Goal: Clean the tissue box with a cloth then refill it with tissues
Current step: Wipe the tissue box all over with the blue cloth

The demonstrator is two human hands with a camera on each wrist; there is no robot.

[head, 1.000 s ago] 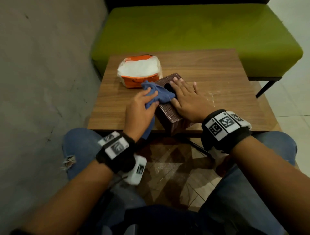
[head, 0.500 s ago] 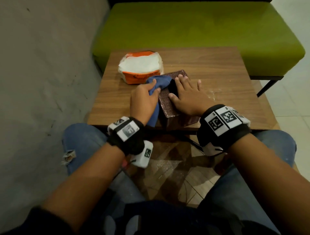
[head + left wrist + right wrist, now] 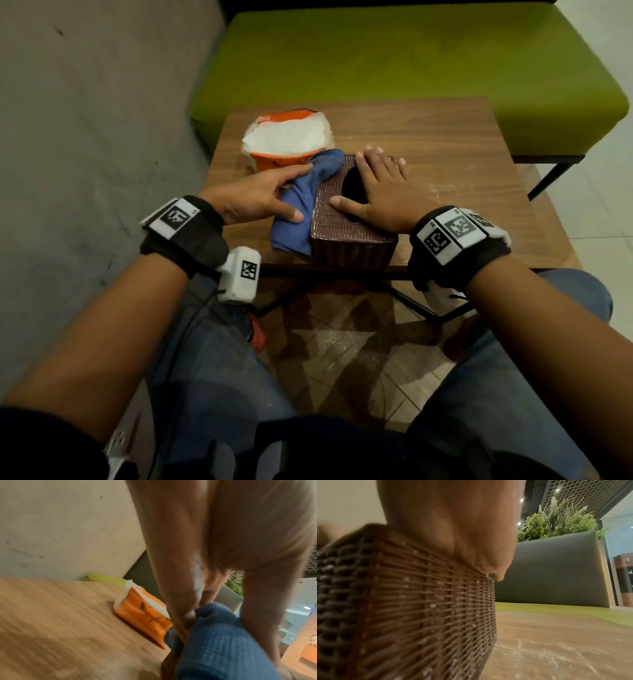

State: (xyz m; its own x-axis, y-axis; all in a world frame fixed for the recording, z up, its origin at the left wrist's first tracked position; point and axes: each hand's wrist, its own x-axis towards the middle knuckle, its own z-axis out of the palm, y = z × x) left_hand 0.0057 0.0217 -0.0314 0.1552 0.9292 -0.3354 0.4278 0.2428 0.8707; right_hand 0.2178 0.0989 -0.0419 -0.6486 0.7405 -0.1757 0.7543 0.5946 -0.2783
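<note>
Cleaning step in hand: left hand point(image 3: 255, 197), fingers extended, is pressing the blue cloth point(image 3: 301, 209) against the left wall of the woven tissue box point(image 3: 346, 222) near the worktop's point(image 3: 462, 164) front edge. Right hand point(image 3: 380, 192) is lying flat on top, steadying. Next, probably: wiping the remaining faces; the tissue pack point(image 3: 286, 144) is waiting behind.

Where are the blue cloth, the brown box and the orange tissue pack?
blue cloth point(image 3: 297, 212), head view, its middle fold.
brown box point(image 3: 349, 247), head view, its woven near side.
orange tissue pack point(image 3: 145, 616), left wrist view, its printed orange side.
</note>
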